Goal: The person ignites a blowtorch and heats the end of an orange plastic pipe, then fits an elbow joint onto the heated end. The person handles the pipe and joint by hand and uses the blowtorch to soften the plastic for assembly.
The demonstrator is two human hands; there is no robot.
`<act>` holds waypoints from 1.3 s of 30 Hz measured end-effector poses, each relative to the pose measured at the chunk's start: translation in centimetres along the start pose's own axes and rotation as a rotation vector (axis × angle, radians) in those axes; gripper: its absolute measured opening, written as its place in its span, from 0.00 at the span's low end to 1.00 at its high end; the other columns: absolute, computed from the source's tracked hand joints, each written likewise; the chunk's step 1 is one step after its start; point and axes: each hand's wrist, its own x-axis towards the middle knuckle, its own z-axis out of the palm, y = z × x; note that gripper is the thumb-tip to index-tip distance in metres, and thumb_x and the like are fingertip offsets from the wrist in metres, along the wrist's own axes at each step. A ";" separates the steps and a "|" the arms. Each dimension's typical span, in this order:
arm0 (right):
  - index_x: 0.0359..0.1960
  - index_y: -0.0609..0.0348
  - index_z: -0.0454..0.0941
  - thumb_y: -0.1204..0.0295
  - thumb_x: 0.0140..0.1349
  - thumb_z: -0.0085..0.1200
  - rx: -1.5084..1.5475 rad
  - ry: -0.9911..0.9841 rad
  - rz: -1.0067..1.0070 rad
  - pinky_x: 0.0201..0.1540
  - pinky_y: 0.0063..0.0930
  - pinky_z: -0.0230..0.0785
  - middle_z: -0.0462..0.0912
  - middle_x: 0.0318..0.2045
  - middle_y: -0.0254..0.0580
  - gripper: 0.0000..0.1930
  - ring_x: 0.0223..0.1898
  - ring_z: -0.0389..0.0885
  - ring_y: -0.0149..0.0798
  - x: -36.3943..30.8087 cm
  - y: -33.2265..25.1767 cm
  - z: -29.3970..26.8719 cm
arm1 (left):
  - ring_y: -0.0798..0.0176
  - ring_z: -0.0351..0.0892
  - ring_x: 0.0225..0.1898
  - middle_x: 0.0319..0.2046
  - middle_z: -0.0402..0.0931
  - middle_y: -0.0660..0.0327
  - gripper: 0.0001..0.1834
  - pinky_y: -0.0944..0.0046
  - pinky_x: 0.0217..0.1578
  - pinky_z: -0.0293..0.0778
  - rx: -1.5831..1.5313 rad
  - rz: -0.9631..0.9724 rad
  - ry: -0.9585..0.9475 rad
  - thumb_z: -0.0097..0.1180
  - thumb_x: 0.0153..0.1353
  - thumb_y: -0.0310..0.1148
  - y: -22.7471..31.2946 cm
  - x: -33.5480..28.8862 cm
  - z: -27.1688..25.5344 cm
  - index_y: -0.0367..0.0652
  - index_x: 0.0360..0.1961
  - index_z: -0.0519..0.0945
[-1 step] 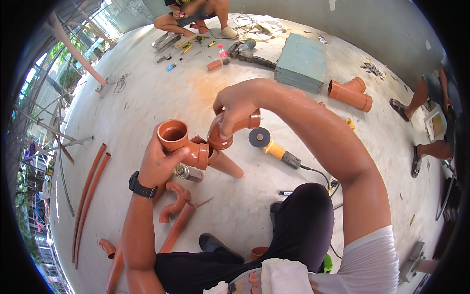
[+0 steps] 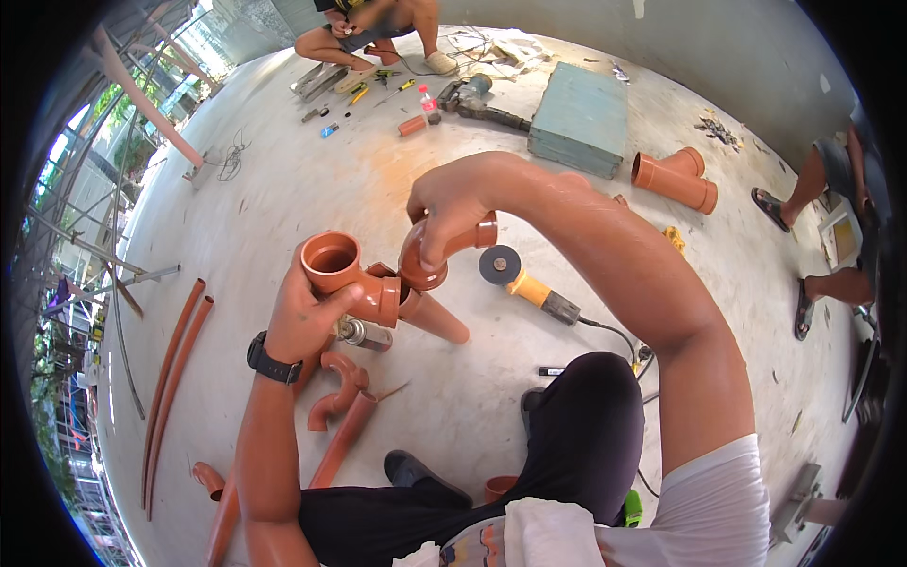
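Note:
My left hand (image 2: 307, 317) is closed round an orange-brown pipe tee (image 2: 380, 300), whose wide round mouth faces up. Fingers of my right hand (image 2: 453, 210) wrap over a glossy pipe elbow (image 2: 423, 265) of the same colour, close to the tee's right side. Whether the two fittings touch is hard to tell. Beneath them a straight piece of pipe (image 2: 442, 319) slants down to the right; its upper end is partly covered. A small metal canister (image 2: 368, 335) shows below my left hand. An angle grinder (image 2: 534, 293) with a dark disc lies to the right.
A curved trap pipe (image 2: 338, 389) and a straight pipe (image 2: 345, 439) lie near my legs. Farther off are a grey-green box (image 2: 581, 118), a branched pipe fitting (image 2: 675, 182) and a bottle (image 2: 430, 104). One person (image 2: 373, 28) squats at the back; another's legs (image 2: 812, 198) are at right.

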 end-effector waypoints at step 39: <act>0.52 0.59 0.87 0.62 0.40 0.73 -0.116 -0.068 0.185 0.22 0.27 0.72 0.87 0.31 0.40 0.32 0.24 0.80 0.32 0.9 -4.6 -1.1 | 0.60 0.77 0.60 0.56 0.79 0.57 0.35 0.55 0.66 0.69 -0.314 0.075 -0.135 0.69 0.60 0.31 -5.8 3.3 -4.7 0.39 0.67 0.69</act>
